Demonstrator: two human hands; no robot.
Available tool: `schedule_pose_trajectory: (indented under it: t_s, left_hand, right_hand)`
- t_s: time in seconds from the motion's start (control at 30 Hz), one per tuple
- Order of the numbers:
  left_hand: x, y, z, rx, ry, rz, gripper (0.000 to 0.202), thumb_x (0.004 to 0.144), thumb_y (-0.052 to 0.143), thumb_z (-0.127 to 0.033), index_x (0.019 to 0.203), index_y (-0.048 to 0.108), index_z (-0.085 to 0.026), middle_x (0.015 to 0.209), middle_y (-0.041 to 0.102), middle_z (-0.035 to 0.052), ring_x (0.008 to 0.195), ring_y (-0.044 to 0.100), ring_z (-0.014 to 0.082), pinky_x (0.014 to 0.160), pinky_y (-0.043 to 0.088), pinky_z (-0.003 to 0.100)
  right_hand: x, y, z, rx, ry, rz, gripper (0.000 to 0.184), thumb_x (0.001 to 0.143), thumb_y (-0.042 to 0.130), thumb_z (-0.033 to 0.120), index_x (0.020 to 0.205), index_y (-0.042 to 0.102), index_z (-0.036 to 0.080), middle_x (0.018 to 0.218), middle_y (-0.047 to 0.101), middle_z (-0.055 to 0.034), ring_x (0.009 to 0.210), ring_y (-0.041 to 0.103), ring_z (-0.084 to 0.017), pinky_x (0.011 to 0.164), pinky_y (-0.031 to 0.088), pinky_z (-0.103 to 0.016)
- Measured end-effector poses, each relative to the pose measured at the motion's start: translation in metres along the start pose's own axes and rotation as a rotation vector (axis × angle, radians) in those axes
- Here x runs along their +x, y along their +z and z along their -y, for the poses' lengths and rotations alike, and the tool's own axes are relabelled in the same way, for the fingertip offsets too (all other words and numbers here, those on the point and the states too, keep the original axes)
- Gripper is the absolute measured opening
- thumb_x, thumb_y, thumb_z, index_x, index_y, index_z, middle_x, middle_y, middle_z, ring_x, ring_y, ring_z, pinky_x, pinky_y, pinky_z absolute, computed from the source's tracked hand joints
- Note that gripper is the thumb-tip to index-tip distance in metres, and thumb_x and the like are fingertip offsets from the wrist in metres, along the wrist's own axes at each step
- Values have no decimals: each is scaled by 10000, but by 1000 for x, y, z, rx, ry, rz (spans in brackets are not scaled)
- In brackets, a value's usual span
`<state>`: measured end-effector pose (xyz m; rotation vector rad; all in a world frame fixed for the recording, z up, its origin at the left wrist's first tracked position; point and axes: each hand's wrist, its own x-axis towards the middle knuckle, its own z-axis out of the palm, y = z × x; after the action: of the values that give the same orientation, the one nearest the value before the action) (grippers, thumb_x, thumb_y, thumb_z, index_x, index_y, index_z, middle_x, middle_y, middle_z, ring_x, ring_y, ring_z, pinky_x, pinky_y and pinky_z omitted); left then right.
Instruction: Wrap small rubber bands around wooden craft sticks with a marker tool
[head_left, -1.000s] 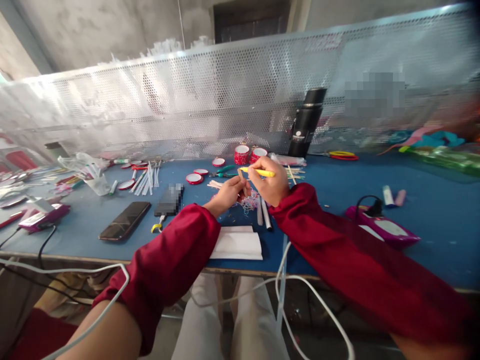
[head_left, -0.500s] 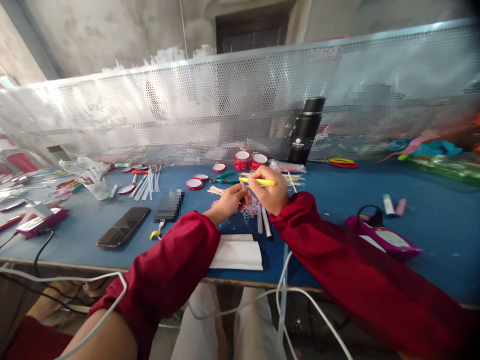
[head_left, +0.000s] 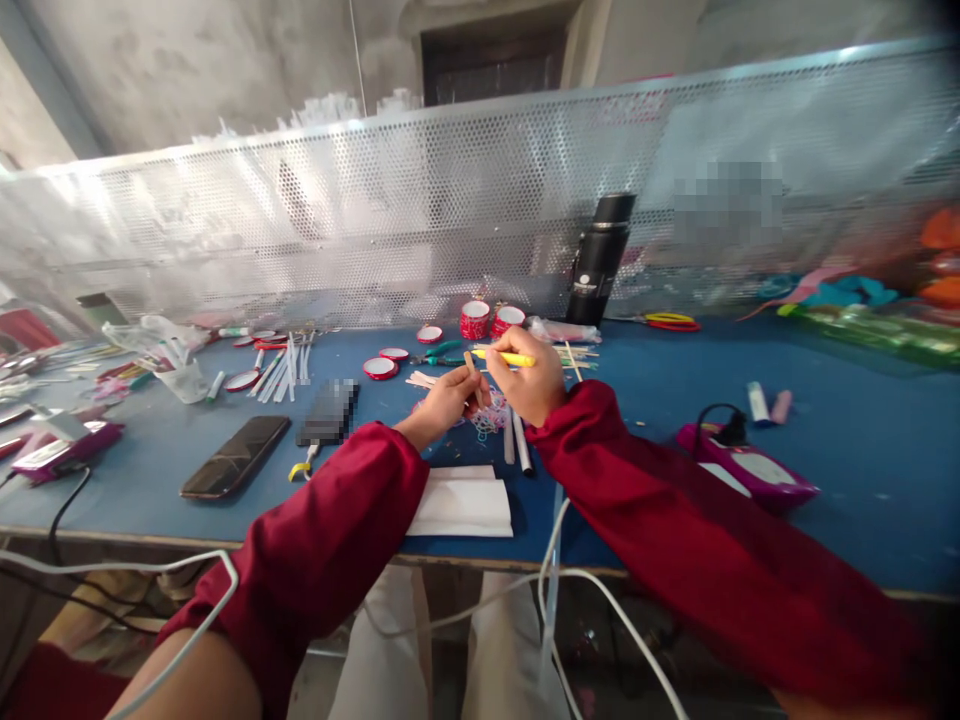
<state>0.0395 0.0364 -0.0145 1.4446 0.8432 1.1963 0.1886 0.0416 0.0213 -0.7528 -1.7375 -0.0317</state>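
Observation:
My left hand (head_left: pixel 444 402) is closed around a thin, flat wooden stick (head_left: pixel 472 368), its upper end rising above the fingertips. In my right hand (head_left: pixel 531 385) is a yellow pen (head_left: pixel 517 359), held in a writing grip with its tip pointing left. The tip is close to the top of the stick; whether they touch I cannot tell. Beneath my hands lies a tangle of pink and white loops (head_left: pixel 491 413). Two thin tubes, one pale and one white with a dark end (head_left: pixel 522 445), lie beside it. More wooden sticks (head_left: pixel 421 379) lie just behind my left hand.
Behind my hands are red tins (head_left: pixel 474 320), round lids (head_left: pixel 380 369) and green-handled pliers (head_left: pixel 442 350). A black flask (head_left: pixel 600 260) stands by the perforated metal screen (head_left: pixel 337 210). Folded white paper (head_left: pixel 461 505) lies in front, a phone (head_left: pixel 236 458) to the left, a purple power strip (head_left: pixel 750 470) to the right.
The whole scene has shifted slightly left in view. The stick's upper end now stands out more clearly above my left fingers, near the pen tip. Both grips stay the same.

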Motion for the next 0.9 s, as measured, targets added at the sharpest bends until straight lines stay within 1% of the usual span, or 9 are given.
schedule_pose_trajectory:
  t_s: [0.13,0.3,0.4,0.47,0.57,0.67,0.77,0.9]
  left_hand:
    - [-1,0,0,-29,-19,-21,387,892,636,-518,748,574,-164,632,628,9,475,481,94,480,358,228]
    - [-3,1,-1,-27,4,-59,395,893,625,-537,755,560,-173,626,609,-6,474,464,84,474,354,220]
    - [-4,0,1,-25,23,-94,405,895,614,-543,738,548,-176,608,591,-9,463,440,77,465,336,215]
    - [-5,-1,2,-28,28,-108,406,889,617,-545,738,550,-174,620,597,-3,475,450,79,466,336,212]
    - [-6,-2,5,-36,20,-132,433,857,642,-576,725,540,-177,597,576,-14,474,455,83,470,347,217]
    - [-6,0,8,-49,20,-126,475,823,653,-631,726,536,-181,578,563,-23,464,447,86,464,346,223]
    - [-5,0,9,-50,21,-90,501,808,645,-664,745,547,-177,589,575,-21,457,439,84,456,337,225]
    - [-2,2,10,-47,32,-82,452,852,619,-615,768,565,-175,617,594,-13,460,447,83,456,341,224]
  right_hand:
    - [0,1,-1,19,13,-2,179,854,589,266,702,495,249,648,614,3,621,556,-175,601,393,-310]
    - [-1,2,0,27,38,-2,177,865,583,268,712,494,253,666,630,1,639,569,-181,617,414,-316]
    - [-2,2,1,-1,23,-14,161,866,582,259,725,503,254,690,646,-4,677,585,-192,661,433,-333]
    - [-2,3,3,-18,12,-21,158,869,577,253,728,507,256,691,643,-4,701,591,-199,686,442,-344]
    - [-2,3,4,-26,-2,-13,169,868,574,241,716,502,258,675,628,0,696,575,-199,691,442,-354]
    - [-2,2,3,-20,-19,1,181,871,575,232,707,501,256,657,609,7,673,554,-195,689,436,-358]
    - [-1,1,2,-9,-5,-14,168,869,586,231,715,523,253,664,612,5,686,565,-197,688,437,-358]
    - [-1,-1,-1,14,34,-12,168,880,595,254,722,536,253,685,627,2,685,578,-193,658,444,-346]
